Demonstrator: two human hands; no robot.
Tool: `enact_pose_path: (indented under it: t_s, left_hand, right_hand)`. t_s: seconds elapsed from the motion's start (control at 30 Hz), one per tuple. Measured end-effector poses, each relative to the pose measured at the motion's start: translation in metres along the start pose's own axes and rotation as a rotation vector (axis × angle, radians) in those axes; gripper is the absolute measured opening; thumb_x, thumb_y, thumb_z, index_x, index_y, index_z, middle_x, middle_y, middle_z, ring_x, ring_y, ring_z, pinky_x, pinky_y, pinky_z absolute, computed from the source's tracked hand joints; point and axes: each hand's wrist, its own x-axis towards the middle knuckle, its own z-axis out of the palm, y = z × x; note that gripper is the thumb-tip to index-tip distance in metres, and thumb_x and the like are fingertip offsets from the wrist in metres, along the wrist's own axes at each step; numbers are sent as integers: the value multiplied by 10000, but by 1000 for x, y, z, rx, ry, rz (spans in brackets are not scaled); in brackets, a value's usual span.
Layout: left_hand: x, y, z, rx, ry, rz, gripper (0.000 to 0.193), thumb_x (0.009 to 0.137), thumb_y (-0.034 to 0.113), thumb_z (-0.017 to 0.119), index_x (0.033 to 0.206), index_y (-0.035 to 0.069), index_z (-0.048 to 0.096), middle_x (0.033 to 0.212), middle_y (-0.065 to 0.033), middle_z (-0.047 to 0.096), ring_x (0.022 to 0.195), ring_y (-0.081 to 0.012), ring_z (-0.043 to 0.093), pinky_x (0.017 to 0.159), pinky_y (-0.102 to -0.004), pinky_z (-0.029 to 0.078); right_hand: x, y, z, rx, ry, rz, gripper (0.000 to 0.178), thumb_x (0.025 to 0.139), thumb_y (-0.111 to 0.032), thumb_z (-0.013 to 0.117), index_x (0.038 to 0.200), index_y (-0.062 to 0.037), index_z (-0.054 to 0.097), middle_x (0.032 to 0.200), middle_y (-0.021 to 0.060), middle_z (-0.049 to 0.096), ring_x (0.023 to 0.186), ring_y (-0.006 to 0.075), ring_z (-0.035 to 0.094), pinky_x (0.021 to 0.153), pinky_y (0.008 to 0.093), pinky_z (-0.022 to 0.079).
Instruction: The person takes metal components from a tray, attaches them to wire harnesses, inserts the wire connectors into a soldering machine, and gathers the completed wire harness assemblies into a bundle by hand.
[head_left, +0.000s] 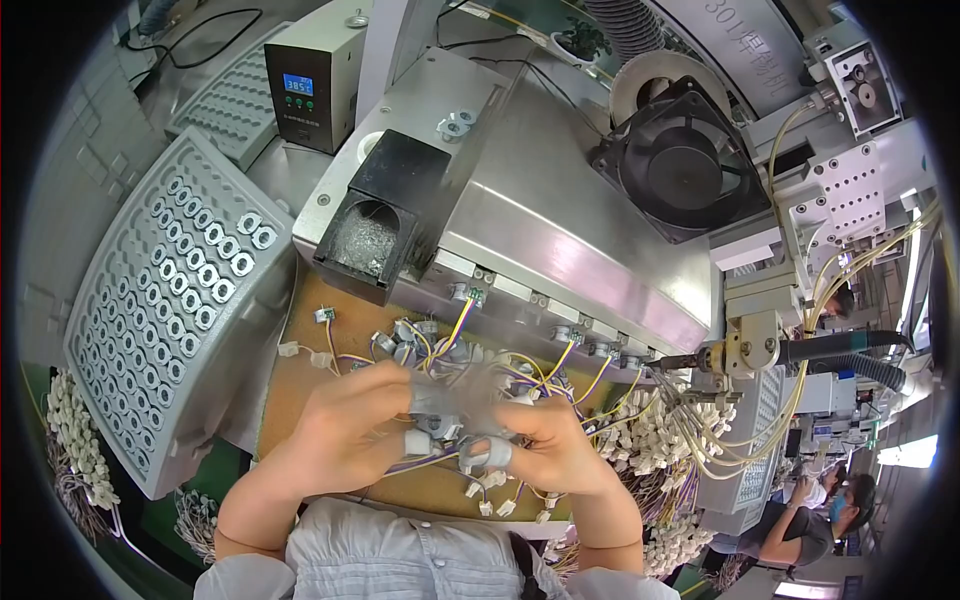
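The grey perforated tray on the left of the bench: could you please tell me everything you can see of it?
The grey perforated tray looks like moulded plastic, a long rectangle lying tilted, its near end toward the lower left. Its top is a grid of small round pockets. Many of them, in a band across its middle and upper part, hold small silver ring-shaped parts; the rest look empty. It rests beside the brown work board, and neither hand touches it. A second similar tray lies behind it.

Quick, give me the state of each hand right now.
Left hand: closed, fingers pinching the wire harness.
Right hand: closed on the same harness; exact grip blurred.
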Motion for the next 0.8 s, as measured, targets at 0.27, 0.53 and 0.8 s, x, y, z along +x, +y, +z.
enact_pose_path:
  t_s: [0.27,0.53,0.8]
  left_hand:
    - [1,0,3,101,20,139,294,552,-73,629,830,20,648,845,-98,607,713,-216,596,586,-286,470]
    - [7,-4,11,222,113,376,305,548,-53,637,839,38,651,765,-73,611,609,-211,593,505,-288,465]
    - [20,-16,4,-11,-59,265,274,550,24,686,800,38,576,749,-69,517,667,-228,535,560,-337,423]
  right_hand:
    - [-2,-7,6,-105,58,78,167,808,-199,633,792,-38,591,539,92,479,445,155,427,437,266,357]
    - [5,5,-11,343,-172,363,104,812,-150,627,836,-50,638,631,18,613,513,50,539,444,194,437]
    - [7,11,6,330,-170,121,166,808,-137,616,928,-27,581,697,33,612,568,64,575,458,191,461]
